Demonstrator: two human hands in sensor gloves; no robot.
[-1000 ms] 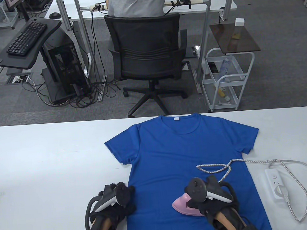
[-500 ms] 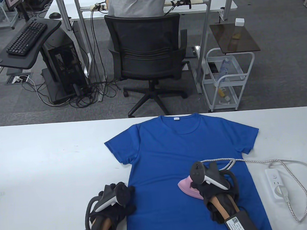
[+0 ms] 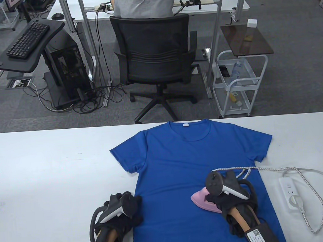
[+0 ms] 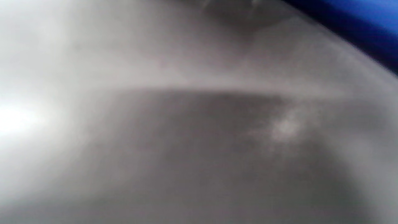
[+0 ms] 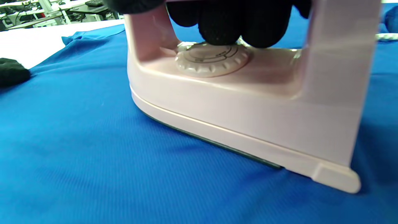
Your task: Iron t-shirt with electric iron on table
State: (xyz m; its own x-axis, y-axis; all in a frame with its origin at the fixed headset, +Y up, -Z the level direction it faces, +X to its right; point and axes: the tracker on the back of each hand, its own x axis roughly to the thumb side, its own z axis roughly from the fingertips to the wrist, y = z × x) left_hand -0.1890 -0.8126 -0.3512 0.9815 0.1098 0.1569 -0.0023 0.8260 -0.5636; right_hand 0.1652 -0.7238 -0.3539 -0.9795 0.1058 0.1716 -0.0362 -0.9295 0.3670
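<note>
A white power strip (image 3: 291, 197) lies near the worktop's (image 3: 42, 169) right edge, and a braided cord (image 3: 309, 187) runs from it in a loop toward that edge, then back across the shirt's right side to the iron. Beyond the far edge stand an office chair (image 3: 155, 57) and a small white cart (image 3: 239, 81), well apart from the work.

The blue t-shirt (image 3: 187, 163) lies spread flat, collar toward the far edge, hem at the near edge. The pink iron (image 3: 202, 200) sits sole-down on the shirt's lower right part, nose pointing left; the right wrist view shows its round dial (image 5: 211, 59) under the handle. The right hand (image 3: 226, 202) has its grip closed around the iron's handle, gloved fingers (image 5: 224, 25) curled beneath it. The left hand (image 3: 121, 216) rests at the shirt's lower left edge; I cannot tell whether its grip is open or closed, and its wrist view is a blur.
</note>
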